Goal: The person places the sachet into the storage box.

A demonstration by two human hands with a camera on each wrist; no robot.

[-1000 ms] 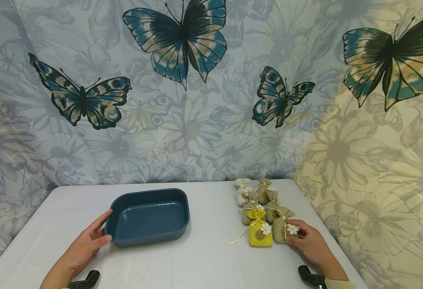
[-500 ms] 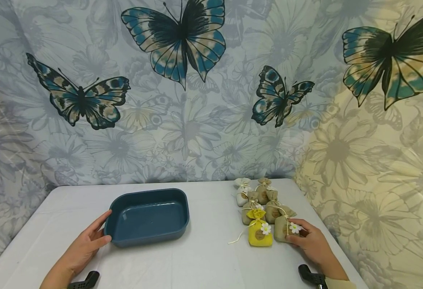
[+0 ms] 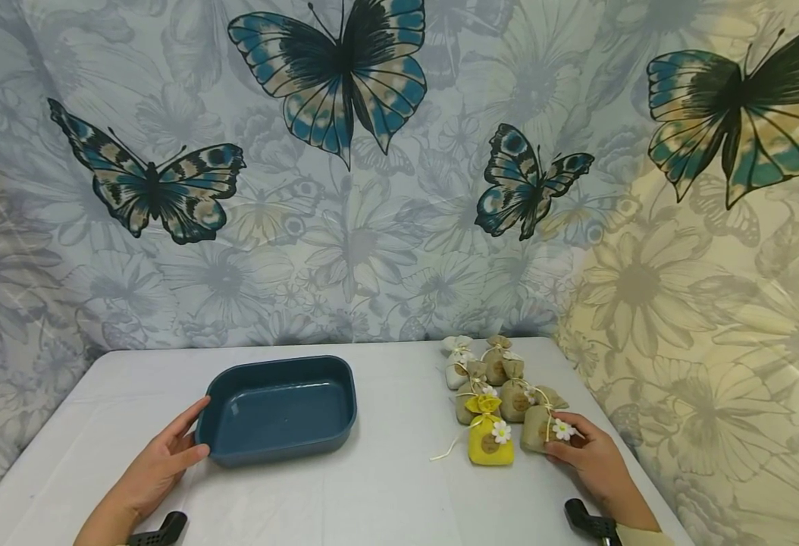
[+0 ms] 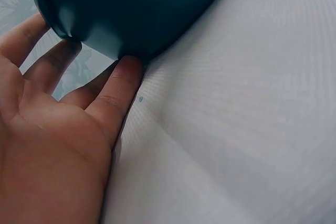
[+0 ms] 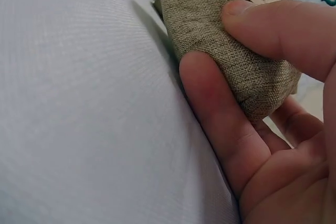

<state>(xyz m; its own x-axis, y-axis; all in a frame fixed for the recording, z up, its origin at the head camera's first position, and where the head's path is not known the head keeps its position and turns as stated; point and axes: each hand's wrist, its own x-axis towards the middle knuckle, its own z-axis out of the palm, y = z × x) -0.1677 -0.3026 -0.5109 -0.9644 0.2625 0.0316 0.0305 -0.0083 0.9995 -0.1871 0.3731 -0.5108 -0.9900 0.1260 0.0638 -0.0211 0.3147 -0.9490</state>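
A dark blue tray (image 3: 278, 408) stands on the white table. My left hand (image 3: 167, 457) rests against its near left corner with straight fingers; in the left wrist view the fingers (image 4: 118, 85) touch the tray's underside (image 4: 131, 9). To the right lie several small cloth sachets. My right hand (image 3: 587, 455) pinches a beige burlap sachet (image 3: 538, 429) with a white daisy on it. In the right wrist view the thumb (image 5: 283, 30) and a finger hold that sachet's burlap (image 5: 210, 19). A yellow sachet (image 3: 490, 440) lies just left of it.
More beige sachets (image 3: 512, 398) and a white one (image 3: 457, 364) lie behind, near the table's back right. A butterfly-print cloth (image 3: 345, 152) hangs behind the table. The table's right edge (image 3: 652, 485) runs close beside my right hand.
My right hand has closed on the beige daisy sachet and tipped it slightly up and to the right. The left hand and tray have not moved.
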